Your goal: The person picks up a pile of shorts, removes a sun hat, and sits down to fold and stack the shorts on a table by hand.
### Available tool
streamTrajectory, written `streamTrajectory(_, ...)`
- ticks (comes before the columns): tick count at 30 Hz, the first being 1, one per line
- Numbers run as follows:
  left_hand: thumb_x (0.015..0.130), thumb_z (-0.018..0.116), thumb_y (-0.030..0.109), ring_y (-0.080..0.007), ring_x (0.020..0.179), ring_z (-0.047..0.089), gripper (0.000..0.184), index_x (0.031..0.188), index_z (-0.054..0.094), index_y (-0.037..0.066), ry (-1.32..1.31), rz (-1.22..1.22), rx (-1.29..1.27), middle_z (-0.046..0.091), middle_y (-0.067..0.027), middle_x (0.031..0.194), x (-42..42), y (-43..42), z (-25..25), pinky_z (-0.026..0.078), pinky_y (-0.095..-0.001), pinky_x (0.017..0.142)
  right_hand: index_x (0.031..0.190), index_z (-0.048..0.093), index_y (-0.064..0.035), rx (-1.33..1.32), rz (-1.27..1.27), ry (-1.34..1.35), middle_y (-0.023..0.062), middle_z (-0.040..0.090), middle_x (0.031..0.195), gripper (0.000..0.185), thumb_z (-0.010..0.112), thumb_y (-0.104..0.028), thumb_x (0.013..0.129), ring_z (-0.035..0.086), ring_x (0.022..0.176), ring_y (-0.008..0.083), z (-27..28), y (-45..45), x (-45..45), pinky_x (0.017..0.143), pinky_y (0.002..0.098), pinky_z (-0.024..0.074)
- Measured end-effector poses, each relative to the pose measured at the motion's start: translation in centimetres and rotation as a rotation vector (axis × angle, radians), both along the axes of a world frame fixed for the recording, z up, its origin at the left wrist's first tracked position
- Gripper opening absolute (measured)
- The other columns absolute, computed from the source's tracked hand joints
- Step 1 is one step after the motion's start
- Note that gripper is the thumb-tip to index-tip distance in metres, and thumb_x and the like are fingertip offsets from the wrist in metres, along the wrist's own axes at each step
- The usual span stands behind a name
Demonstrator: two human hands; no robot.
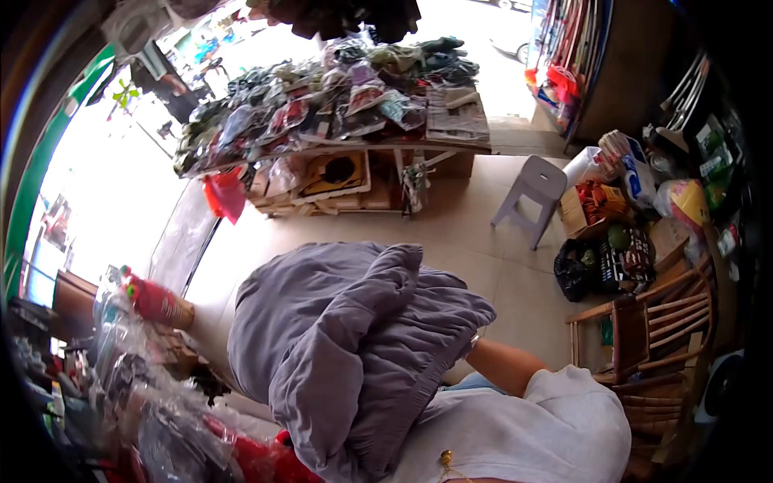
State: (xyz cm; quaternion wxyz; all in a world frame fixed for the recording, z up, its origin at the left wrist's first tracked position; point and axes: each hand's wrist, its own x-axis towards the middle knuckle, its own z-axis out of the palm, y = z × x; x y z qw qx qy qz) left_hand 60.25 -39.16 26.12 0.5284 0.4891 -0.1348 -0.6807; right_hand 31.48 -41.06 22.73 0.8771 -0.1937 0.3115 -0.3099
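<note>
Big grey-purple gathered cloth bunched up here, my right forearm running in behind it; both hands are hidden, can't tell whether they're gripping. Beyond them, a heaped table; to their right, a grey stool.

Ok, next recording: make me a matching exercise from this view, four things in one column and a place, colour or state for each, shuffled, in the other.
Things
1. Gathered cloth
2. Plastic stool
3. Slatted chair
4. Red bag

Descriptions
A. Brown, at the right of the picture
B. Hanging by the near side of the table
C. Bunched in front of the person's white top
D. Pale grey, standing on its legs on the floor

Pairs: 1-C, 2-D, 3-A, 4-B
</note>
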Motion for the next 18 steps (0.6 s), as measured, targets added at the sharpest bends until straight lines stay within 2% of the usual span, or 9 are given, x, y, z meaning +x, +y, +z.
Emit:
streamTrajectory(10, 0.073, 0.067, 0.03, -0.0269, 0.107, 0.056, 0.07, 0.135, 0.044, 0.007, 0.006, -0.258, 0.063, 0.056, -0.0099, 0.121, -3.3, -16.6, -2.8, 0.046, -0.041, 0.093, 0.138, 0.046, -0.0124, -0.01, -0.427, 0.044, 0.0097, 0.052, 0.136, 0.051, 0.045, -0.043, 0.096, 0.051, 0.119, 0.0281, -0.1, -11.0, -7.5, 0.098, 0.0432, 0.0416)
streamTrajectory(18, 0.073, 0.067, 0.029, -0.0266, 0.106, 0.056, 0.069, 0.135, 0.044, 0.007, -0.015, -0.338, 0.123, 0.057, -0.0097, 0.12, -12.2, -27.6, -4.6, 0.046, -0.0407, 0.092, 0.137, 0.046, -0.0115, -0.015, -0.653, 0.053, 0.0099, 0.053, 0.134, 0.05, 0.045, -0.041, 0.097, 0.052, 0.118, 0.0275, -0.6, -20.5, -20.4, 0.096, 0.0419, 0.0426)
